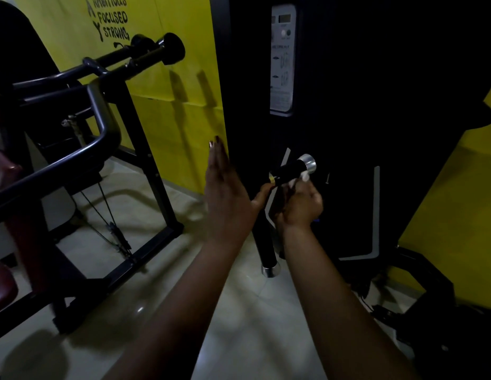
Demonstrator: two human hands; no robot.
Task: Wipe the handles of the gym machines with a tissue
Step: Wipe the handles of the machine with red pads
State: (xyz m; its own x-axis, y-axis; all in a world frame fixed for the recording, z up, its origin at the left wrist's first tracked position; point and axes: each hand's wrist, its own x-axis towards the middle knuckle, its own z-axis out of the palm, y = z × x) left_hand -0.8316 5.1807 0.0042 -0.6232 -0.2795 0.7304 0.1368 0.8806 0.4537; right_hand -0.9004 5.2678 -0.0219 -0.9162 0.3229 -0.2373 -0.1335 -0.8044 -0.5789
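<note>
- Right hand [299, 204] curled round a white tissue [305, 176], pressing it to the underside of the short black handle [287, 171]. Only scraps of tissue show past the fingers.
- Handle juts from the dark machine [348, 105] just above the grip, with its chrome end cap [308, 161] beyond the fingers.
- Left hand [225, 187] flat, fingers straight, holding nothing, just left of the grip. Thumb reaches toward the handle's base; contact unclear.
- Judgement: tissue is light, limp and likely to tear if dragged hard, so keep it bunched in the palm.
- Judgement: handle is rigid, its sleeve probably grippy and its cap slick. Wrap the tissue round and twist along it.
- Second black bar [266, 242] hangs below the grip.
</note>
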